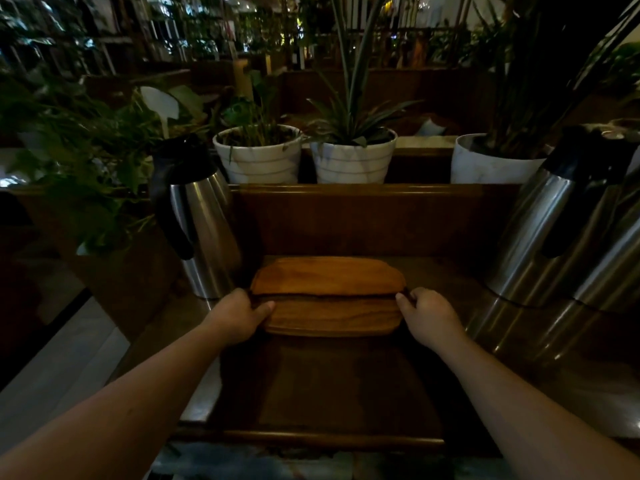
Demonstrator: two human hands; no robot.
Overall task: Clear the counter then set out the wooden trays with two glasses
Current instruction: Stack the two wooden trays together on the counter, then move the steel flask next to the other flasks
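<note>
Wooden trays (329, 296) — stacked, centre of the counter (346, 382), toward its back edge. Left hand (239, 317) and right hand (429, 317) clasp opposite short ends, fingers curled under the rims — presumably for a level lift. Steel jugs flank both sides; no glasses visible.

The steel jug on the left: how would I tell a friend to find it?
Start at the wooden trays held by both hands on the dark counter. Just left of them stands a tapered steel jug with a black lid and handle. Unlike the jugs on the right, it stands alone, beside leafy plants.
</note>
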